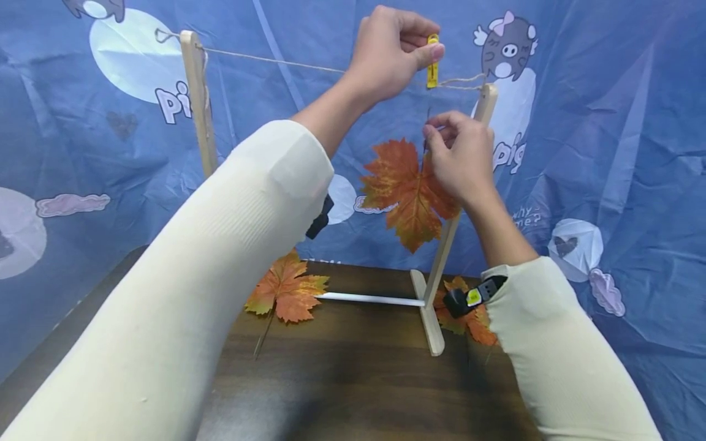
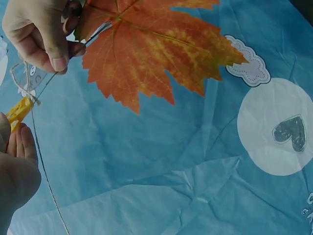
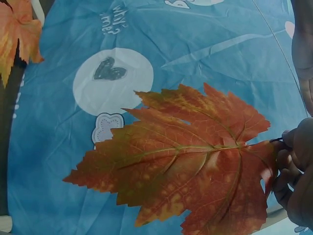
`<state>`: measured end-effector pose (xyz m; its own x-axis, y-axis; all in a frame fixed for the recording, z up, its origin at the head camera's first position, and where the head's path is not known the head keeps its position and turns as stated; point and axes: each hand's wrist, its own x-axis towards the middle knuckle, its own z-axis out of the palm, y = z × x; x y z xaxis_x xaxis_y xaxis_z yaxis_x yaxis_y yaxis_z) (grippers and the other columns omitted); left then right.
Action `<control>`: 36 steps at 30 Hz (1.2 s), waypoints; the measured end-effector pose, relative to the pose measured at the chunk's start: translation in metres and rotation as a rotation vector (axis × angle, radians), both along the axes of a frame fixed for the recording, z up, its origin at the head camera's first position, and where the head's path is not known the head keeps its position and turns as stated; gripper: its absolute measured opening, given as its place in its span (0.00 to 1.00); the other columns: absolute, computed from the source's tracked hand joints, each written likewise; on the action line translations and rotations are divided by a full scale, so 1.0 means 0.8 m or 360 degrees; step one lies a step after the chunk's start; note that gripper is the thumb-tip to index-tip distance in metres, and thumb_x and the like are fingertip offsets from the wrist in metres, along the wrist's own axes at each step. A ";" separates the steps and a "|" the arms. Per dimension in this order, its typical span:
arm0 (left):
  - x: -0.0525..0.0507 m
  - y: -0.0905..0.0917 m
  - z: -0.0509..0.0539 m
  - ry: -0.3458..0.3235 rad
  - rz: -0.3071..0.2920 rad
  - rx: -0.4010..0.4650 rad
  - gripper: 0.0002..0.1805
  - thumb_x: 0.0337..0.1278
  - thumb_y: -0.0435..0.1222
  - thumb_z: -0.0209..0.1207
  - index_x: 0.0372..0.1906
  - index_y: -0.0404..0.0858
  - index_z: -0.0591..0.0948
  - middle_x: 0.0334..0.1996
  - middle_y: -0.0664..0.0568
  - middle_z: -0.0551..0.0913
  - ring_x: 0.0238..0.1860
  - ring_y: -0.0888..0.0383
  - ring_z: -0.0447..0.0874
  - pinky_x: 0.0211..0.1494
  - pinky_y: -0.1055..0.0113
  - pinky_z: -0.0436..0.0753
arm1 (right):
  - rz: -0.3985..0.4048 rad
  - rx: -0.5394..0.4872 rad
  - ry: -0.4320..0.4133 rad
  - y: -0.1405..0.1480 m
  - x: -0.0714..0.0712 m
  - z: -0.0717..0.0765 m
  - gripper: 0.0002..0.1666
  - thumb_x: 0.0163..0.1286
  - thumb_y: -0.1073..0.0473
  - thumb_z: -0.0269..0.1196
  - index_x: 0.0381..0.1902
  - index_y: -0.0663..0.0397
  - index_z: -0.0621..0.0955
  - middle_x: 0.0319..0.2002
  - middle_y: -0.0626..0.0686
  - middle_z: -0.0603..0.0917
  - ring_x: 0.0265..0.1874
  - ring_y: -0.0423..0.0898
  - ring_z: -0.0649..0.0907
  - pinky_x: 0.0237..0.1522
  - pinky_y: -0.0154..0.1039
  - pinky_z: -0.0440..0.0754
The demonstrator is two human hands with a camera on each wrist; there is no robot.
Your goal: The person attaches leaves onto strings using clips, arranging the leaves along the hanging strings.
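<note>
Pinched between the thumb and fingers of my left hand (image 1: 388, 52) is a small yellow clothespin (image 1: 432, 64), held at the twine (image 1: 276, 60) near the right post. Just below it, my right hand (image 1: 463, 150) pinches the thin stem of an orange maple leaf (image 1: 410, 190). The leaf hangs below the twine with its tip pointing down. In the left wrist view the stem's end lies close to the clothespin (image 2: 19, 111); whether the clothespin grips the stem I cannot tell. The right wrist view shows the leaf (image 3: 195, 156) spread out beside my fingers.
Wooden posts (image 1: 195, 98) stand left and right (image 1: 485, 104), joined low by a white rod (image 1: 375, 299). A second maple leaf (image 1: 287, 288) lies on the brown table (image 1: 342, 373) left of centre. Another leaf (image 1: 477, 324) lies behind my right wrist. A blue printed cloth (image 1: 651, 153) hangs behind.
</note>
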<state>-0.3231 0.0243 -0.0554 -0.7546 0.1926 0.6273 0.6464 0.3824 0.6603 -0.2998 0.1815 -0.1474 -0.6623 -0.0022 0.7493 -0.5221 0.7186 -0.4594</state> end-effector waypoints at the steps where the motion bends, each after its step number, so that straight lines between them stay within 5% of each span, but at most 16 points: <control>1: 0.000 -0.001 0.000 0.0005 0.0011 -0.0003 0.21 0.68 0.42 0.65 0.62 0.41 0.84 0.54 0.52 0.87 0.53 0.63 0.83 0.56 0.78 0.77 | 0.0001 0.0004 0.0003 0.000 0.000 0.000 0.11 0.76 0.60 0.62 0.44 0.64 0.87 0.32 0.61 0.89 0.23 0.38 0.80 0.27 0.28 0.73; 12: 0.000 0.002 0.000 0.0029 0.0143 0.0050 0.18 0.67 0.43 0.65 0.57 0.41 0.87 0.50 0.54 0.88 0.51 0.64 0.84 0.52 0.79 0.78 | -0.0006 0.0003 -0.0002 -0.003 0.001 -0.001 0.11 0.76 0.60 0.62 0.44 0.64 0.86 0.33 0.60 0.89 0.24 0.40 0.80 0.27 0.29 0.72; 36: -0.001 0.011 -0.002 0.0011 0.0243 -0.0003 0.15 0.68 0.44 0.64 0.54 0.44 0.89 0.46 0.58 0.90 0.49 0.66 0.84 0.49 0.78 0.77 | 0.0002 -0.0040 0.0045 -0.002 0.000 -0.011 0.13 0.77 0.58 0.62 0.45 0.64 0.86 0.34 0.60 0.88 0.26 0.41 0.80 0.31 0.29 0.73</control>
<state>-0.3240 0.0330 -0.0567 -0.7708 0.0768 0.6324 0.5853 0.4777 0.6552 -0.2996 0.1803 -0.1558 -0.6408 0.0160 0.7675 -0.5359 0.7065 -0.4622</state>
